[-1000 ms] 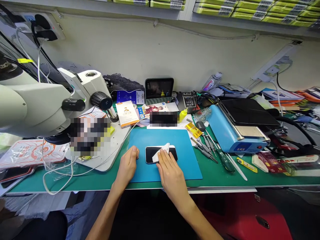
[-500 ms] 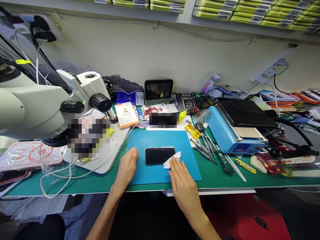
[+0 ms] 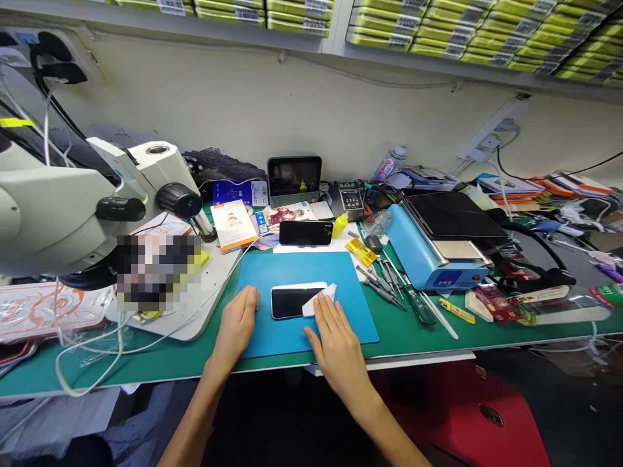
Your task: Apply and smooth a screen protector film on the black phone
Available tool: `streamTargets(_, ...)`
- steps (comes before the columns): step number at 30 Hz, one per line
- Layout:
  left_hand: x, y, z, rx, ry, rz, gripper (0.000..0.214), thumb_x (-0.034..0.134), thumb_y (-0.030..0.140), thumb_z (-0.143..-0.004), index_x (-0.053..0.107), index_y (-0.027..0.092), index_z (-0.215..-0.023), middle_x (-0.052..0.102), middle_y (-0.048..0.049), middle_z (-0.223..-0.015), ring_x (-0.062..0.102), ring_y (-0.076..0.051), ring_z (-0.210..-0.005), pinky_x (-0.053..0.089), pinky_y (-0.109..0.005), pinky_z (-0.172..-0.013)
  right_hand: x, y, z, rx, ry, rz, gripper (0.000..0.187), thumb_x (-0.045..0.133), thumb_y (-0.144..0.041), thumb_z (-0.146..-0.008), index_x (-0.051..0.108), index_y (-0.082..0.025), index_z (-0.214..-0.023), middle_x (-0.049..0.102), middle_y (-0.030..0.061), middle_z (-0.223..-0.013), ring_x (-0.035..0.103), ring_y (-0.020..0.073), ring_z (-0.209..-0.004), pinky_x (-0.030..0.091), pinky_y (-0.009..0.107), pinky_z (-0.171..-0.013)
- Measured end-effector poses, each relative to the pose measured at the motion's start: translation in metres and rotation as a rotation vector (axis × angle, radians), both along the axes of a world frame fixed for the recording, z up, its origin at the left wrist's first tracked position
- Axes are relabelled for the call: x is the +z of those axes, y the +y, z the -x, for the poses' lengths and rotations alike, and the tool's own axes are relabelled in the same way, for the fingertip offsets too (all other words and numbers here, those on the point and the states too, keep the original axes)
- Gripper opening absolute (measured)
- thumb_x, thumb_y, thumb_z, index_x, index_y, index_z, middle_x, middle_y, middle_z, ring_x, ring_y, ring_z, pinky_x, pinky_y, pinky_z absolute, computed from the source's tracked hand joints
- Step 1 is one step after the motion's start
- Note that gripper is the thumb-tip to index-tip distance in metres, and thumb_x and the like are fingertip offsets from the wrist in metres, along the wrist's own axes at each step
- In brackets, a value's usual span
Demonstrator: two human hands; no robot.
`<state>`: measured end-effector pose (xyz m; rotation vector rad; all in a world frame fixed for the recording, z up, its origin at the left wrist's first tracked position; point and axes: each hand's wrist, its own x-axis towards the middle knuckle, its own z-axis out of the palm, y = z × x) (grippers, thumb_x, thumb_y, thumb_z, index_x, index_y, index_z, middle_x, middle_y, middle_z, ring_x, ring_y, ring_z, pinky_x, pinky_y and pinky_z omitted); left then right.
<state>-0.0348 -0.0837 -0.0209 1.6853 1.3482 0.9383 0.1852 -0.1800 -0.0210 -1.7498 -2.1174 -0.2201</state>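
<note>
A phone (image 3: 288, 303) with a dark screen and a pale rim lies on the blue mat (image 3: 292, 267). My right hand (image 3: 335, 332) presses a folded white tissue (image 3: 311, 305) onto the right end of its screen. The fingers of that hand are straight and close together, with the thumb apart. To the left of the phone, without touching it, my left hand (image 3: 237, 324) rests as a loose fist at the mat's left edge, and nothing shows sticking out of it.
A microscope (image 3: 58, 214) stands at the left, with a white cable (image 3: 65, 363) near the bench edge. Behind the mat another dark phone (image 3: 305, 233) is propped up. Screwdrivers (image 3: 389, 272), a white spudger (image 3: 440, 316) and a blue heating machine (image 3: 418, 253) are on the right.
The view has turned slightly to the right. My right hand has slid the tissue a little to the left over the phone's screen. My left hand has stayed closed by the mat's edge.
</note>
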Motion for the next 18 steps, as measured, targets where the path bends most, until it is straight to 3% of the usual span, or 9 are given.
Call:
streamTargets(4, 0.0, 0.0, 0.002, 0.003, -0.011, 0.002, 0.045, 0.029, 0.048, -0.111, 0.043, 0.024, -0.075, 0.05, 0.0011, -0.073, 0.05, -0.018, -0.07, 0.038, -0.031, -0.07, -0.005, 0.023, 0.01, -0.012, 0.03, 0.016, 0.061, 0.048, -0.037, -0.11, 0.04, -0.004, -0.16, 0.049, 0.0216, -0.159, 0.046, 0.0331, -0.15, 0.042, 0.055, -0.124)
streamTargets(10, 0.001, -0.001, 0.003, 0.017, -0.036, -0.003, 0.045, 0.028, 0.047, -0.111, 0.043, 0.024, -0.076, 0.05, 0.001, -0.074, 0.05, -0.017, -0.07, 0.038, -0.031, -0.069, 0.001, 0.0, 0.023, 0.031, 0.028, 0.028, 0.058, 0.05, -0.039, -0.109, 0.045, -0.007, -0.158, 0.051, 0.0186, -0.158, 0.048, 0.0321, -0.149, 0.044, 0.053, -0.123)
streamTargets(15, 0.002, 0.001, 0.002, 0.004, -0.05, -0.01, 0.045, 0.031, 0.047, -0.111, 0.044, 0.024, -0.075, 0.049, 0.0012, -0.073, 0.048, -0.017, -0.07, 0.038, -0.031, -0.07, 0.0, 0.022, 0.034, 0.022, 0.03, 0.019, 0.056, 0.05, -0.038, -0.109, 0.051, -0.002, -0.152, 0.053, 0.0227, -0.156, 0.051, 0.034, -0.147, 0.043, 0.053, -0.123)
streamTargets(18, 0.0, 0.001, 0.002, 0.006, -0.069, -0.015, 0.045, 0.029, 0.046, -0.111, 0.044, 0.024, -0.075, 0.05, 0.001, -0.073, 0.05, -0.017, -0.07, 0.039, -0.031, -0.07, 0.0, 0.022, 0.044, 0.041, 0.041, 0.02, 0.058, 0.053, -0.038, -0.108, 0.052, 0.0, -0.151, 0.052, 0.0249, -0.156, 0.051, 0.0355, -0.147, 0.044, 0.054, -0.122)
